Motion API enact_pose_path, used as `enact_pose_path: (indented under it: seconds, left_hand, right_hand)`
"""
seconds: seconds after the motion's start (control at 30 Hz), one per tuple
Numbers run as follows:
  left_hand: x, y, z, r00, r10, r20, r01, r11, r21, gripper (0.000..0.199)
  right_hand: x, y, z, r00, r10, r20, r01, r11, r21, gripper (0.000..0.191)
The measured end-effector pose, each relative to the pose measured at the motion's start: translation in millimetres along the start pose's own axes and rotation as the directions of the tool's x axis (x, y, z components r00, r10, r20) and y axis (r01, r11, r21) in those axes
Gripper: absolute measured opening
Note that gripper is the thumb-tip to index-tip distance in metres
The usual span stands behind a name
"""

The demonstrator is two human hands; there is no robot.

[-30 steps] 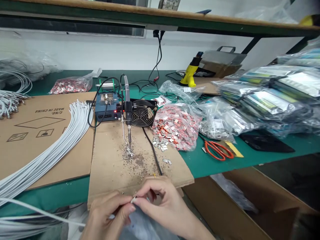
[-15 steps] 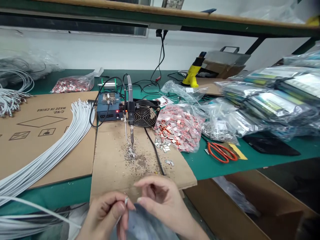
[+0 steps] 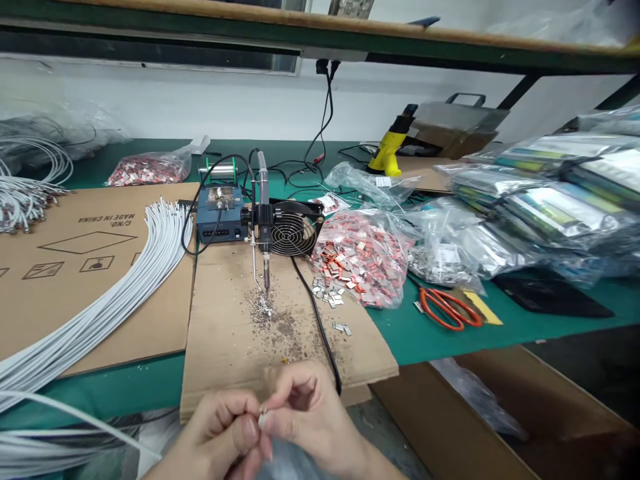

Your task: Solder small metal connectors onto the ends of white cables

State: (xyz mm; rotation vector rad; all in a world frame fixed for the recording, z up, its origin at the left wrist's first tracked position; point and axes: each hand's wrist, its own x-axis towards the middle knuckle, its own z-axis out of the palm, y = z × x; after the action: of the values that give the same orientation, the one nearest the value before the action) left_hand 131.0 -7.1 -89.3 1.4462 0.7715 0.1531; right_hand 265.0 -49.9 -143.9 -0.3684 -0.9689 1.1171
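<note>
My left hand (image 3: 225,427), low in the middle of the view, is closed on the end of a white cable (image 3: 75,419) that comes in from the left edge. Thumb and forefinger of my right hand (image 3: 313,417) pinch together at that cable's tip, touching my left fingertips. The tip itself is mostly hidden between the fingers. Beyond both hands, a soldering iron (image 3: 264,220) is held upright in its stand, its point over a heap of silvery wire scraps (image 3: 263,308) on a cardboard sheet (image 3: 225,333).
A bundle of white cables (image 3: 120,287) lies at the left. A blue soldering station (image 3: 220,223) and a black fan (image 3: 294,233) stand behind. To the right are a bag of small red-and-silver connectors (image 3: 365,257), orange-handled scissors (image 3: 450,310) and plastic-wrapped packs (image 3: 545,207).
My right hand has moved left and its fingers have closed at the cable tip; before, they were apart. My left hand keeps its hold. The view has shifted slightly.
</note>
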Motion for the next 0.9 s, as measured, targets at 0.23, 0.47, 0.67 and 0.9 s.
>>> enact_pose_path:
  seconds: [0.23,0.47,0.67,0.9]
  left_hand:
    - [-3,7,7.2,0.989,0.016,-0.145,-0.033,0.993,-0.113,0.045]
    - [-4,10,10.8,0.942,0.102,-0.321,-0.072,0.992,0.104,0.046]
    - [0,0,4.0,0.935,0.251,-0.25,-0.095,0.858,0.505,0.038]
    - [4,1,11.3,0.93,0.167,-0.328,-0.066,0.952,0.297,0.045]
  right_hand:
    - [0,12,2,0.992,0.032,-0.122,0.008,0.951,0.308,0.027]
    - [4,-25,-19,0.998,0.035,-0.044,-0.053,0.862,-0.504,0.014]
    - [5,-37,-20,0.99,0.139,0.0,-0.09,0.64,-0.763,0.013]
    - [3,-14,-16,0.989,0.053,-0.136,-0.111,0.877,-0.467,0.025]
